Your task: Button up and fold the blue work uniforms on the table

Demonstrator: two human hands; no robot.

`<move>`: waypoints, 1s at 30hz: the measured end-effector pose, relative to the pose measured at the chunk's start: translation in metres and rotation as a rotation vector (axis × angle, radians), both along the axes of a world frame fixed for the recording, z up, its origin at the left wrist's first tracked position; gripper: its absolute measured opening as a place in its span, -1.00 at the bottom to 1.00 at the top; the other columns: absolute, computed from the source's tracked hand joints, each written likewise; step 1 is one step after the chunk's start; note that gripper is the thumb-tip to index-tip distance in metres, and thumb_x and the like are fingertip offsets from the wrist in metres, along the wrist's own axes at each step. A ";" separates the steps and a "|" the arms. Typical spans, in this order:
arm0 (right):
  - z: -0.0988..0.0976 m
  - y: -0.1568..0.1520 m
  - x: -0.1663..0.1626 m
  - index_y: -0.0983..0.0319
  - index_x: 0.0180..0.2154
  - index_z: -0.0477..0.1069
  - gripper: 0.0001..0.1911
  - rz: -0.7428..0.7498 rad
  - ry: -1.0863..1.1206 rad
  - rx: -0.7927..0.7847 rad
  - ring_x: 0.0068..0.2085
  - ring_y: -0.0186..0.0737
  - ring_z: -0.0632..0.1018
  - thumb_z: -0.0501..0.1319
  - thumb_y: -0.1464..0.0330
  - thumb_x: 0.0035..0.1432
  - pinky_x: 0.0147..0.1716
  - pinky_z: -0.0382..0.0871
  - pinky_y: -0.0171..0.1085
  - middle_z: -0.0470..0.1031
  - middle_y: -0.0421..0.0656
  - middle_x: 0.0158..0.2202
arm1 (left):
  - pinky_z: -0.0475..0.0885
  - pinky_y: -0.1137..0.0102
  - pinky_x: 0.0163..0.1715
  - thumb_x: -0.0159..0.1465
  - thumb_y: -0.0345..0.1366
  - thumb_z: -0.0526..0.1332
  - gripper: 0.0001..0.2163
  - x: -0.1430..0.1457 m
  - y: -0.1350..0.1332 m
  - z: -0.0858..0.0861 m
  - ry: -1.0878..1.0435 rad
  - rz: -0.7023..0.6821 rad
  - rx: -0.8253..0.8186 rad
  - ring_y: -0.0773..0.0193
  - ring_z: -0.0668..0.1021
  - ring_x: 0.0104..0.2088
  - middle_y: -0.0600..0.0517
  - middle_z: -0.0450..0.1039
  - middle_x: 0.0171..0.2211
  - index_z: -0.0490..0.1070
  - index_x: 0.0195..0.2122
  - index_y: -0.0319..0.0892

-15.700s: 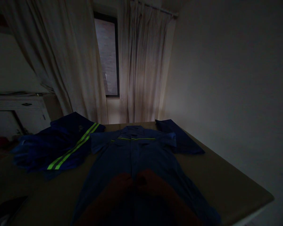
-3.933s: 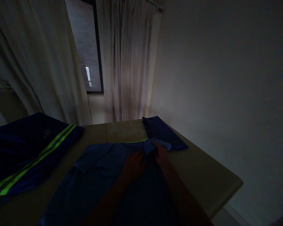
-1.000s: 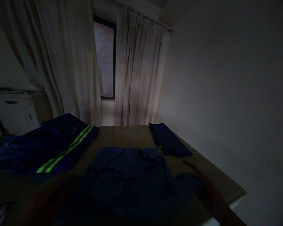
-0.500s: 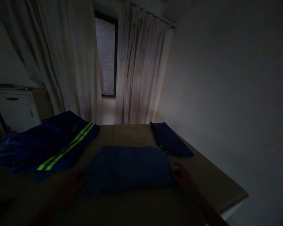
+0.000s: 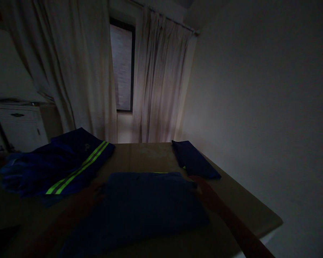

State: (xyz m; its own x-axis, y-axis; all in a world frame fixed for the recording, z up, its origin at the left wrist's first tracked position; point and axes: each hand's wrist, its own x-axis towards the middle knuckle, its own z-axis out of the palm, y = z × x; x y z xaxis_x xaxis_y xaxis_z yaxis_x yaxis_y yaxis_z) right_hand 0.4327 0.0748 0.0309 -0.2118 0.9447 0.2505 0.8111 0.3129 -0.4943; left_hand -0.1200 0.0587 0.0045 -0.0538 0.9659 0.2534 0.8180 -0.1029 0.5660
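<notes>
A folded blue garment (image 5: 148,204) takes up the near middle of the table, its far edge fairly straight and a thin yellow-green line showing behind that edge. My left hand (image 5: 95,193) is at its far left corner, dark and blurred, with the fingers closed on the cloth. At the far right corner, my right hand (image 5: 203,188) pinches the fabric, fingers bent over the edge. Poor light hides the exact fingertips and the kind of garment.
A loose heap of blue clothing (image 5: 67,165) with yellow-green reflective stripes lies to the left. Another folded dark blue garment (image 5: 196,159) rests at the right of the table (image 5: 142,154). Beyond are curtains (image 5: 161,79), a window (image 5: 122,66), a wall and a white cabinet (image 5: 18,123).
The garment between my hands now reaches farther down towards me and looks larger and darker. Both hands have moved slightly up, from its sides to its far corners.
</notes>
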 end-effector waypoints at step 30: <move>0.030 0.099 -0.019 0.24 -0.20 0.54 -0.83 0.029 -0.136 -0.085 -0.13 -0.03 0.59 0.26 0.37 0.15 -0.08 0.40 -0.14 0.62 -0.03 -0.20 | 0.30 0.19 0.22 0.24 -0.19 0.11 -0.68 0.007 0.100 0.039 0.262 -0.232 -0.091 -0.02 0.54 0.13 -0.12 0.58 0.04 0.51 -0.05 -0.13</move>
State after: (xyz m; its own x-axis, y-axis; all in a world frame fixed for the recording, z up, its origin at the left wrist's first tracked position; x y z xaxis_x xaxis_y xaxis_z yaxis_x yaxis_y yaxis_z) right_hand 0.4140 0.1735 0.0604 -0.2662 0.9541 0.1371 0.8636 0.2992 -0.4059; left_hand -0.1133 0.1591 0.0433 0.2251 0.9639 0.1420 0.8972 -0.2619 0.3556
